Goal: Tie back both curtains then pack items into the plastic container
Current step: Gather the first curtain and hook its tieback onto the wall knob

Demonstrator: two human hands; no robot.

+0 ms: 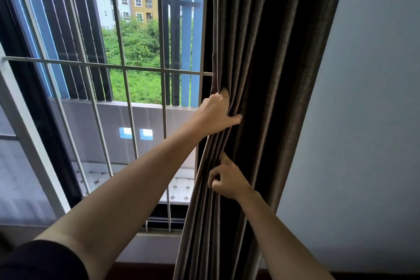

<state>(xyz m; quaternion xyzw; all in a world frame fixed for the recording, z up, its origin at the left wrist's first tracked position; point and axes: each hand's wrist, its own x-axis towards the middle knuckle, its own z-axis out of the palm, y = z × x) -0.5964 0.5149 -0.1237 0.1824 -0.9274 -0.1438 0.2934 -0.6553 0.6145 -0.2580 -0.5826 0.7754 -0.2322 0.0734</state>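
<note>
Head view: both hands gather the dark curtain (261, 75) at 3 o'clock; left hand (216, 116) grips the folds, right hand (227, 179) pinches them lower. Next, probably, a tie-back; none visible.

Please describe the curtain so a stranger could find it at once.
Start at the barred window; the curtain hangs between its right edge and the pale wall. It alone is dark brown pleated fabric, gripped by the left hand above the right hand.
</note>
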